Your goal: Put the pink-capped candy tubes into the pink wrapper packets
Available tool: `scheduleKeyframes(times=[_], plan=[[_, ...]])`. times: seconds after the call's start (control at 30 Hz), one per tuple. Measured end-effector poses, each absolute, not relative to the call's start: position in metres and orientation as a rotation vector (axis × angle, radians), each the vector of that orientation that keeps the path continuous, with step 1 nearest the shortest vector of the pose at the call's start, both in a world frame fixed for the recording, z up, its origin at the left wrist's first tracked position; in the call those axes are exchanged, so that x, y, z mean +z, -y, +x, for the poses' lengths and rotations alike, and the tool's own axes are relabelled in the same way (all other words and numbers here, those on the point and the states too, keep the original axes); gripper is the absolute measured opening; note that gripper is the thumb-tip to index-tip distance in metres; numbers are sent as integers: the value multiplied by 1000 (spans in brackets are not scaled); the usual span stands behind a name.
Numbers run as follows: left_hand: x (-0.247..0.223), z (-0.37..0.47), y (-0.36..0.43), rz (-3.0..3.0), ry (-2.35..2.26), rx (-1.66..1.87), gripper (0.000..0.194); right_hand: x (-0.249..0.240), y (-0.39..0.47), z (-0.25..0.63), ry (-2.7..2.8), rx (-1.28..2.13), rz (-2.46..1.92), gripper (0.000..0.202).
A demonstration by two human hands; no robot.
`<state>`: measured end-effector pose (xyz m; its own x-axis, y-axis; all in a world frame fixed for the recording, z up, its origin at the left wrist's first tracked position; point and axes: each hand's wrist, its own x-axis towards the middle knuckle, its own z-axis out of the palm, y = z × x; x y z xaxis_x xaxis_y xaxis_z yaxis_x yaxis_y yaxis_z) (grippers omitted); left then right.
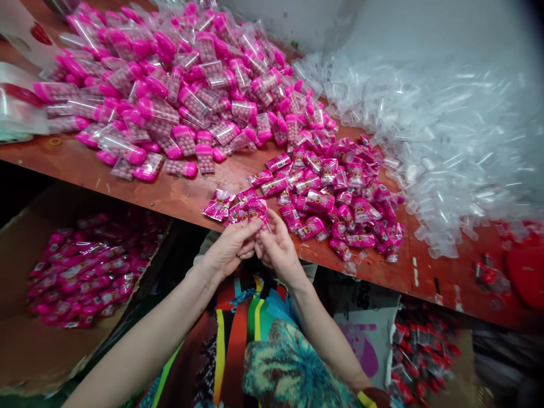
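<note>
At the table's front edge my left hand (229, 245) and my right hand (279, 247) meet, fingertips pinched together. Between them they hold a shiny pink candy packet (257, 209) by its lower end; the fingers cover part of it. Just beyond lie a few flat pink wrappers (219, 205), close to my left fingers. To the right of my right hand is a heap of filled pink candy packets (321, 198). Farther back, a large pile of clear tubes with pink caps (161, 107) holds small pale pink balls.
Empty clear plastic tubes (433, 130) are heaped along the wall on the right. Below the red-brown table (178, 195), a cardboard box (25, 351) at left contains pink packets. Red-capped pieces (419, 351) fill another box at lower right. A red round object (527, 272) sits at the right.
</note>
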<state>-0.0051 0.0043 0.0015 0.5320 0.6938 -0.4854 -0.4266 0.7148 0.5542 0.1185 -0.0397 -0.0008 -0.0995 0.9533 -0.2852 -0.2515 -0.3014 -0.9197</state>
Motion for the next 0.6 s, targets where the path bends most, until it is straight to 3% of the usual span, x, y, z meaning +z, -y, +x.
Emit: scheduleKeyframes(times=[0.1,0.3,0.6], plan=[[-3,-7,-2,424,-775,647,32,-4,41,116,899,1597,-1187,60],[0,3,-1,356,-1004,823,35,-14,42,113,1256,1211,-1423,60],[6,5,7,411,-938,769,32,-16,31,123,873,1673,-1145,68]])
